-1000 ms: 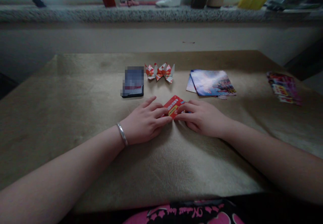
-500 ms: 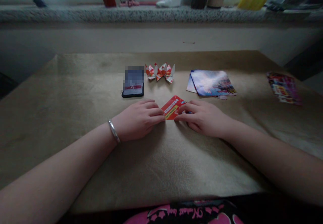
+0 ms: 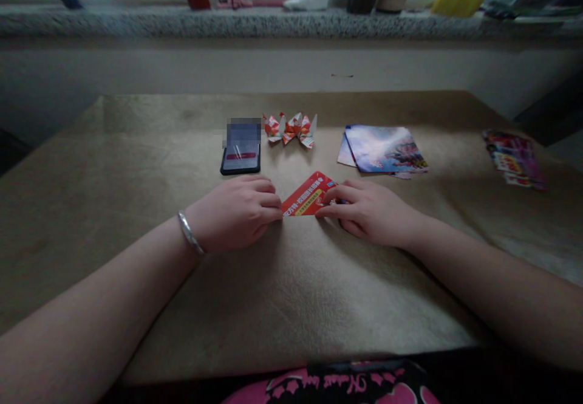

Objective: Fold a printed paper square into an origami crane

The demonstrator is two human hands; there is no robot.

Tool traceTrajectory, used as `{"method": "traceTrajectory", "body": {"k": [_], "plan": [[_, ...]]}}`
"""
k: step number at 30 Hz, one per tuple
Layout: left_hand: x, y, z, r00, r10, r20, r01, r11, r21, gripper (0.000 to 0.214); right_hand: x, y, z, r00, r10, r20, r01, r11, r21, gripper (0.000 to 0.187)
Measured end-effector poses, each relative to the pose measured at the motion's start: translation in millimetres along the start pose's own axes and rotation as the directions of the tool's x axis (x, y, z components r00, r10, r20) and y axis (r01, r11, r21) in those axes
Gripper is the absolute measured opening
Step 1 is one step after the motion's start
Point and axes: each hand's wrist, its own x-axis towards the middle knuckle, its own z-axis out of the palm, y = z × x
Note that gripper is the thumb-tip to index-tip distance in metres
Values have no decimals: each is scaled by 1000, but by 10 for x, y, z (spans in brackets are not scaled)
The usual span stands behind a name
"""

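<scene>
A red printed sheet of paper [image 3: 306,197], folded with a straight near edge, lies on the table between my hands. My left hand [image 3: 243,212], with a silver bangle at its wrist, has its bent fingers pressed together on the paper's left corner. My right hand [image 3: 371,209] grips the right part of the paper, index finger and thumb near its lower edge. Its fingers cover that end of the print. Just beyond the paper stand red and white origami cranes [image 3: 291,130], side by side.
A phone [image 3: 241,149] lies left of the cranes. Glossy printed sheets [image 3: 385,149] are stacked at the back right, with more colourful printed papers [image 3: 514,160] at the far right. Behind the table [image 3: 136,124] runs a granite sill [image 3: 255,24] holding bottles and small items.
My left hand has slid left along the paper's lower edge, and more of the red print shows between my hands. My right hand has stayed almost in place.
</scene>
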Motion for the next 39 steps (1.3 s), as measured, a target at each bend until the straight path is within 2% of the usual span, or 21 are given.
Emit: {"method": "traceTrajectory", "body": {"k": [14, 27, 30, 32, 35, 36, 39], "plan": [[-65, -55, -57, 994, -50, 99, 48, 999, 18, 30, -20, 27, 17, 1000, -5, 12, 5, 1000, 4, 35], [-141, -126, -23, 987, -95, 127, 100, 994, -34, 29, -50, 42, 26, 1000, 5, 19, -4, 1000, -10, 35], [-112, -95, 6, 985, -152, 84, 154, 988, -21, 26, -33, 38, 18, 1000, -2, 19, 3, 1000, -15, 34], [-63, -50, 28, 984, -181, -9, 180, 982, -65, 23, -12, 26, 13, 1000, 0, 28, 1, 1000, -19, 34], [29, 50, 63, 989, -92, -115, 78, 989, -124, 30, 24, -7, 10, 998, 2, 60, -1, 1000, -21, 35], [56, 87, 74, 989, -80, -125, 67, 991, -112, 33, 35, -19, 10, 998, 4, 67, -2, 1000, -26, 35], [106, 175, 107, 996, -76, -54, 71, 994, -82, 38, 62, -48, 8, 998, 11, 63, -8, 999, -53, 36]]}}
